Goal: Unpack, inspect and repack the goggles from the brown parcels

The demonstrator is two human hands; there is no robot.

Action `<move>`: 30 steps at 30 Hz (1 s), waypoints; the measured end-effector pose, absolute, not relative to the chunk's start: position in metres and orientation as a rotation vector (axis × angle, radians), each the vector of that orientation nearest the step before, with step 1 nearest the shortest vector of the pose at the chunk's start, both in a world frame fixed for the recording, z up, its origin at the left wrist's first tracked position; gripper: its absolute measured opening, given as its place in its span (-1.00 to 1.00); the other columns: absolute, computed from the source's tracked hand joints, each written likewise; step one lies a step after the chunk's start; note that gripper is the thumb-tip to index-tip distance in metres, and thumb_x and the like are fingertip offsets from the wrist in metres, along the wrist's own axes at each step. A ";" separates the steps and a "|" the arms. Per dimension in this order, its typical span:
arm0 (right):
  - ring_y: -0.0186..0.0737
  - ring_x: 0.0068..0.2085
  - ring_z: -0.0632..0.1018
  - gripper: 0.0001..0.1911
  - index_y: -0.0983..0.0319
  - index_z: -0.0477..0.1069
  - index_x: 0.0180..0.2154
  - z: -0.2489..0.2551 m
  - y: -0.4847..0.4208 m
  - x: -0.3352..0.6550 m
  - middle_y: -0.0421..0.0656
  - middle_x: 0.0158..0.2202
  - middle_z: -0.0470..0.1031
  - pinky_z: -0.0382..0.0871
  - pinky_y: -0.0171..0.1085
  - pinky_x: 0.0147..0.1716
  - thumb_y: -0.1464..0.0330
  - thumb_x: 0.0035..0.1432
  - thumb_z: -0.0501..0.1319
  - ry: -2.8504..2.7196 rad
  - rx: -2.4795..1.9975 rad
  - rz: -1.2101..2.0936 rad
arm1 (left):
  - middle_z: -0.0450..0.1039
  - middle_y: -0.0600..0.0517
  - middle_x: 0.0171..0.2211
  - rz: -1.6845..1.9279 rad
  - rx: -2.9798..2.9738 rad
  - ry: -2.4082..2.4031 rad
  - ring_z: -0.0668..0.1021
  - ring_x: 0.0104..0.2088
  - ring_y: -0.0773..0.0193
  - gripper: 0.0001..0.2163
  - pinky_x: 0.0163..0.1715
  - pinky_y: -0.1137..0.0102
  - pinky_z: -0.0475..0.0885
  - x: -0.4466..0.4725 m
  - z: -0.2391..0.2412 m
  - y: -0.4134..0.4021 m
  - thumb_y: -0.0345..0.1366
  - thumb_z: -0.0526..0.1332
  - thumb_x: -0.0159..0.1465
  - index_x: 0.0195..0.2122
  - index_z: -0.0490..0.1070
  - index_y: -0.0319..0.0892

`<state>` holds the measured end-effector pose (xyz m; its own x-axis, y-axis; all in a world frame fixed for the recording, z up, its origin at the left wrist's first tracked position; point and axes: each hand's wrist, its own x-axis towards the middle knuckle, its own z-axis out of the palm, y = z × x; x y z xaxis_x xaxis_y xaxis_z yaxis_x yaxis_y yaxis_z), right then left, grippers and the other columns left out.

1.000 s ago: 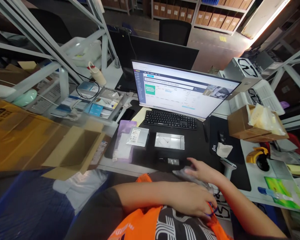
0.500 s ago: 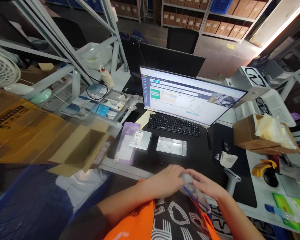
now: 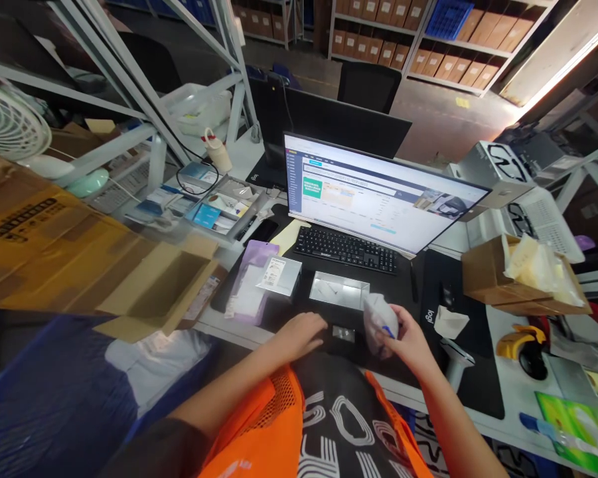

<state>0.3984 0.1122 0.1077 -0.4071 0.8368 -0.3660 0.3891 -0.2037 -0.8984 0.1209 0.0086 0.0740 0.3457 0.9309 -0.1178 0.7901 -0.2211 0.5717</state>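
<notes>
My right hand (image 3: 405, 342) grips a greyish pouch (image 3: 378, 318) with a blue strip on it, held above the desk's front edge. My left hand (image 3: 299, 335) is apart from it, fingers stretched over the black mat and holding nothing. Between the hands a small clear packet (image 3: 343, 334) lies on the mat. Just beyond is an open white box (image 3: 339, 290) with a small item inside that I cannot make out. To its left a closed silver-white box (image 3: 281, 275) with a label rests partly on a purple-edged sleeve (image 3: 251, 285).
A keyboard (image 3: 346, 249) sits below the lit monitor (image 3: 378, 199). An open carton (image 3: 164, 285) stands left, over a blue bin (image 3: 44, 398). On the right are a handheld scanner (image 3: 456, 362), a yellow tape dispenser (image 3: 520, 345) and a brown box (image 3: 488, 272) stuffed with bags.
My hands were together on the pouch; the left has let go and moved left. The right has lifted the pouch forward over the mat. The small clear packet now shows.
</notes>
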 end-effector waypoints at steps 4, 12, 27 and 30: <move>0.00 -0.08 0.54 -0.41 0.23 0.30 0.04 0.087 0.106 0.371 -0.01 -0.05 0.49 0.46 -0.15 -0.10 0.26 -0.06 0.34 -1.976 -1.348 1.307 | 0.39 -0.16 0.11 0.328 2.077 1.503 0.43 0.13 -0.07 -0.43 0.11 0.05 0.38 0.121 0.019 -0.008 -0.44 0.43 0.11 0.14 0.31 -0.17; 0.04 -0.16 0.60 -0.56 0.27 0.48 -0.15 0.042 0.092 0.321 0.02 -0.21 0.58 0.38 -0.18 -0.15 0.67 -0.11 0.19 -2.869 -1.468 0.972 | 0.28 -0.05 0.17 0.382 2.119 1.514 0.33 0.22 0.07 -0.66 0.20 0.17 0.32 0.117 -0.001 -0.028 -0.52 0.24 0.25 0.00 0.49 -0.02; -0.05 -0.02 0.52 -0.49 0.27 0.45 -0.01 0.024 0.095 0.315 0.00 -0.06 0.54 0.27 -0.29 -0.09 0.64 -0.04 0.18 -2.804 -1.583 1.078 | 0.37 -0.07 0.09 0.416 2.247 1.503 0.42 0.03 0.13 -0.73 0.08 0.19 0.33 0.121 -0.020 -0.049 -0.43 0.17 0.38 0.03 0.46 0.03; -0.03 0.00 0.49 -0.43 0.29 0.41 0.03 0.022 0.087 0.313 0.04 -0.04 0.50 0.25 -0.22 -0.02 0.68 -0.06 0.14 -2.725 -1.560 1.150 | 0.38 -0.08 0.09 0.399 2.252 1.548 0.43 0.01 0.12 -0.77 0.03 0.19 0.35 0.125 -0.025 -0.049 -0.41 0.15 0.39 0.01 0.46 -0.01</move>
